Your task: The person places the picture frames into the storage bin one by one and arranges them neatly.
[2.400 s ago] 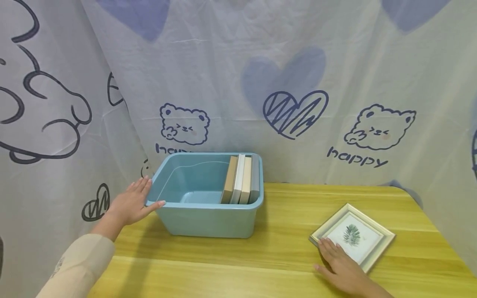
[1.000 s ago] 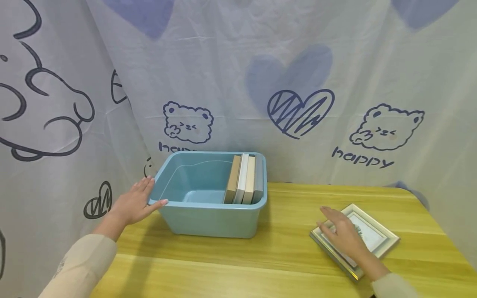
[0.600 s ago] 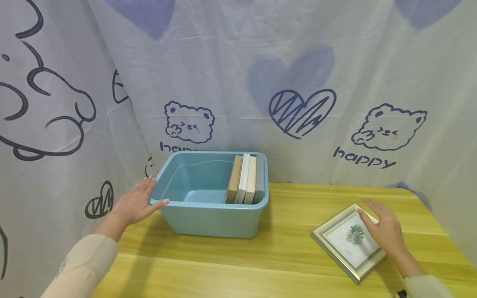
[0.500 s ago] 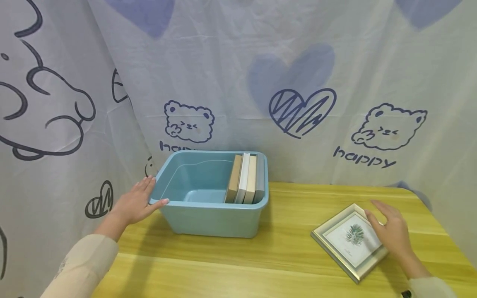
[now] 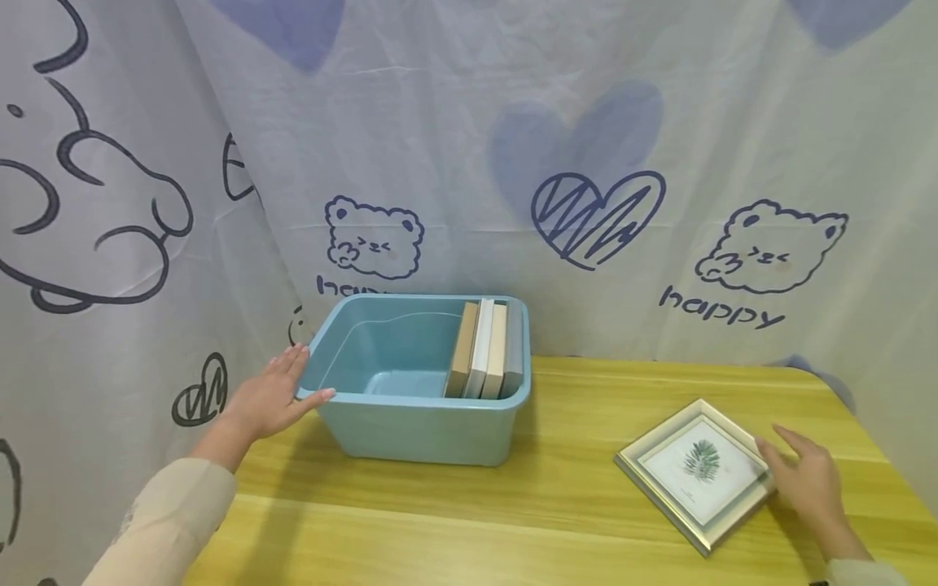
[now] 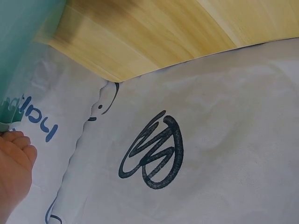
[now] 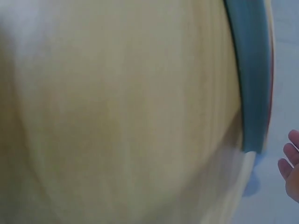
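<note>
A light blue plastic bin [image 5: 414,431] stands on the table at centre left in the head view. My left hand [image 5: 267,403] rests on its left rim, fingers straight and thumb lying over the front corner; the left wrist view shows part of that hand [image 6: 16,172] against the bin. To the right, a champagne-coloured picture frame [image 5: 665,495] with a green leaf print lies face up, turned cornerwise. My right hand [image 5: 809,484] is beside its right corner, thumb by the edge and fingers loosely bent. In the right wrist view the frame's edge [image 7: 254,74] appears as a blue-grey strip.
Several thin boards or frames [image 5: 482,350], edges up, lean against the bin's right inner wall. The wooden table [image 5: 557,521] has a rounded far right corner. A printed cloth [image 5: 469,163] hangs behind and along the sides.
My right hand has lifted off the picture frame's near left side and crossed over it to the right corner. My left hand keeps its place on the bin rim.
</note>
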{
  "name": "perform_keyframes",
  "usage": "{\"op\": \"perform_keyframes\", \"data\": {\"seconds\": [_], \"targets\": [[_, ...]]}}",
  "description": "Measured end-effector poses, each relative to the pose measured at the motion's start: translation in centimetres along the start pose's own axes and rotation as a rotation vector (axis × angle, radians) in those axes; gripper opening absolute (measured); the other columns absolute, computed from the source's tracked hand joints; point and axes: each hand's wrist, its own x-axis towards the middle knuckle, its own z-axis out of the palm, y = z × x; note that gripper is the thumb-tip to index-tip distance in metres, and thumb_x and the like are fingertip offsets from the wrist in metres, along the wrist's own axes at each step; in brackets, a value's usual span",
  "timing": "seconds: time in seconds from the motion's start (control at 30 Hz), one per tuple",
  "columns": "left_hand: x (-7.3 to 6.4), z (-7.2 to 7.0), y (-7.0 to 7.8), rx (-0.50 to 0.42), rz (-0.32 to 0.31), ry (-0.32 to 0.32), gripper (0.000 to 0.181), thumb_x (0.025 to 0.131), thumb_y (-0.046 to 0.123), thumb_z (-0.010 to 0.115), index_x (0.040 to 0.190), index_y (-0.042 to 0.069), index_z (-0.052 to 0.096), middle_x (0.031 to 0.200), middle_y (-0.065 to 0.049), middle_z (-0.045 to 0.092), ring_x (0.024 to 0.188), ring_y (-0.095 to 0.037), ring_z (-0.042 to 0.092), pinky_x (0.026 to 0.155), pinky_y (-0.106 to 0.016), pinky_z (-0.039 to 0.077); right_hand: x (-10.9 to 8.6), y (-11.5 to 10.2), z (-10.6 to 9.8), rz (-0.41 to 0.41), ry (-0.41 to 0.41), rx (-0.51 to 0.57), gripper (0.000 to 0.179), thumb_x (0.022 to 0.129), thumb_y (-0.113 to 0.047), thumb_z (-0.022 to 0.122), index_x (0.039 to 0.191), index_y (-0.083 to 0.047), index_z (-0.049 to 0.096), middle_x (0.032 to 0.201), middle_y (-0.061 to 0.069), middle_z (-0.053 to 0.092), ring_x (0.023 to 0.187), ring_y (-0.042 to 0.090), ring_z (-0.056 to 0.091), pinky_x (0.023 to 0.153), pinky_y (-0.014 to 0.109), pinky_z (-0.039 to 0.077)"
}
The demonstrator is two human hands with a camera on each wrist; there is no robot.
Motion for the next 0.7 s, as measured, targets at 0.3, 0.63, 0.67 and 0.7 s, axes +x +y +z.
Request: {"op": "perform_keyframes", "data": {"seconds": [0.3, 0.63, 0.67, 0.7], "targets": [[0.1, 0.1, -0.1, 0.0, -0.009, -0.006, 0.088, 0.092, 0.059, 0.038, 0.142, -0.013, 0.022, 0.149, -0.031, 0.019, 0.136, -0.047, 0.021, 0.11, -0.056, 0.023, -0.2, 2.1, 0.2, 0.071, -0.079, -0.117, 0.054, 0.094, -0.027, 0.048, 0.122, 0.019, 0.045, 0.116, 0.045, 0.045, 0.105, 0.061, 0.044, 0.085, 0.064, 0.038], [-0.1, 0.1, 0.0, -0.011, -0.021, -0.002, 0.088, 0.092, 0.058, 0.038, 0.142, -0.012, 0.021, 0.149, -0.031, 0.019, 0.136, -0.048, 0.022, 0.108, -0.058, 0.025, -0.3, 2.9, 1.1, 0.134, -0.091, -0.162, 0.054, 0.092, -0.027, 0.05, 0.12, 0.019, 0.046, 0.12, 0.044, 0.042, 0.108, 0.061, 0.042, 0.09, 0.062, 0.037], [-0.1, 0.1, 0.0, -0.014, -0.018, 0.002, 0.088, 0.092, 0.058, 0.038, 0.142, -0.013, 0.022, 0.148, -0.031, 0.019, 0.135, -0.048, 0.022, 0.109, -0.058, 0.025, -0.3, 3.0, 1.1, 0.128, -0.084, -0.163, 0.052, 0.092, -0.025, 0.051, 0.119, 0.019, 0.047, 0.119, 0.044, 0.043, 0.107, 0.061, 0.042, 0.089, 0.062, 0.037], [-0.1, 0.2, 0.0, -0.017, -0.019, 0.001, 0.088, 0.092, 0.058, 0.038, 0.142, -0.012, 0.021, 0.149, -0.031, 0.019, 0.136, -0.048, 0.021, 0.109, -0.058, 0.024, -0.3, 3.0, 1.2, 0.131, -0.085, -0.167, 0.052, 0.092, -0.025, 0.052, 0.119, 0.019, 0.047, 0.119, 0.044, 0.043, 0.106, 0.06, 0.043, 0.089, 0.062, 0.037]]}}
